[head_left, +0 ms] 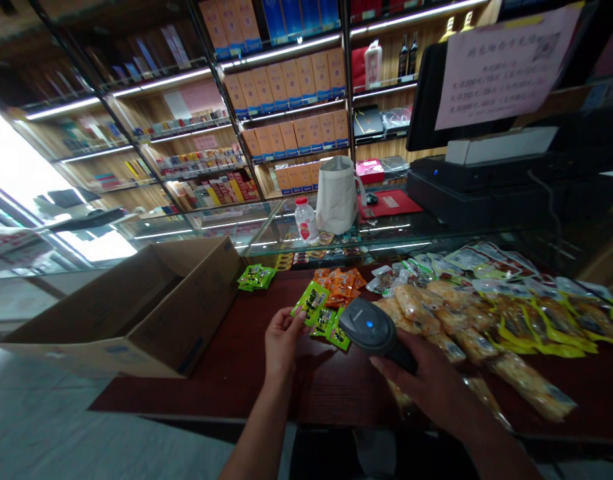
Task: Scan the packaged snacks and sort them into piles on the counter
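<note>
My left hand (282,339) pinches a green snack packet (311,298) by its lower edge and holds it up off the counter. In my right hand (429,380) is a dark barcode scanner (369,325), its blue light showing, its head turned toward the packet. More green packets (339,333) lie just below, partly behind the scanner. Orange packets (340,283) are heaped right behind the held one. To the left, beside the carton, sits another small pile of green packets (256,277).
An open cardboard box (206,303) stands at the left. Bagged pastries (531,383) and yellow-edged packs (541,320) cover the right side. Behind are a bottle (305,220), a white bag (336,197), a glass counter (386,230) and a monitor (426,100).
</note>
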The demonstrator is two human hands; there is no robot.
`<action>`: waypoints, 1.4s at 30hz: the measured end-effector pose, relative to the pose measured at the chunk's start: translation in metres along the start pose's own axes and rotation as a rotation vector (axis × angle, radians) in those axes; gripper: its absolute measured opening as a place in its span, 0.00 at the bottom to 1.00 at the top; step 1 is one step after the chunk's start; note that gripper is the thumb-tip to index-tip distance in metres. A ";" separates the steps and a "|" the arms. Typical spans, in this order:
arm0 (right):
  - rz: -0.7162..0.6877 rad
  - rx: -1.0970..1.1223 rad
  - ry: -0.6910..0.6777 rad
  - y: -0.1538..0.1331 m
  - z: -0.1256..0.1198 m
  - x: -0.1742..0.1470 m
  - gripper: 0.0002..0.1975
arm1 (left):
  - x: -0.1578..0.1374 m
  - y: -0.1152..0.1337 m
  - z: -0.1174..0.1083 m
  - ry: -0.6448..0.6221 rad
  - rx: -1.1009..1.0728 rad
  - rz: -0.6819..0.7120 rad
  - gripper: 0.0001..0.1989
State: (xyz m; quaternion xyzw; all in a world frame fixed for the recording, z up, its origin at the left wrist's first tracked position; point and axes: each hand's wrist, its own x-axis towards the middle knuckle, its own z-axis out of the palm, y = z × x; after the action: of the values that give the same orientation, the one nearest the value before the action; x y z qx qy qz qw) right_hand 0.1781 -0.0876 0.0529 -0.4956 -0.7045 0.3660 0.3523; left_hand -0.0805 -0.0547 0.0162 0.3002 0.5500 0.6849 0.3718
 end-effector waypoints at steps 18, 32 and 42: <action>-0.036 -0.050 -0.032 0.004 0.003 0.003 0.23 | 0.001 -0.002 -0.003 0.011 -0.038 -0.024 0.21; 0.058 -0.005 -0.080 0.009 0.005 0.010 0.27 | 0.071 -0.002 -0.041 0.201 -0.171 -0.031 0.18; 0.094 -0.035 -0.042 0.009 0.008 0.009 0.25 | 0.193 0.047 -0.079 0.525 -0.173 -0.149 0.10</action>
State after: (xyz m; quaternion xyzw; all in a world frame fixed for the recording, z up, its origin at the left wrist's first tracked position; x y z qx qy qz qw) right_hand 0.1729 -0.0780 0.0426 -0.5264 -0.6940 0.3799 0.3113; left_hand -0.2589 0.0599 0.0457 0.0382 0.5875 0.7544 0.2902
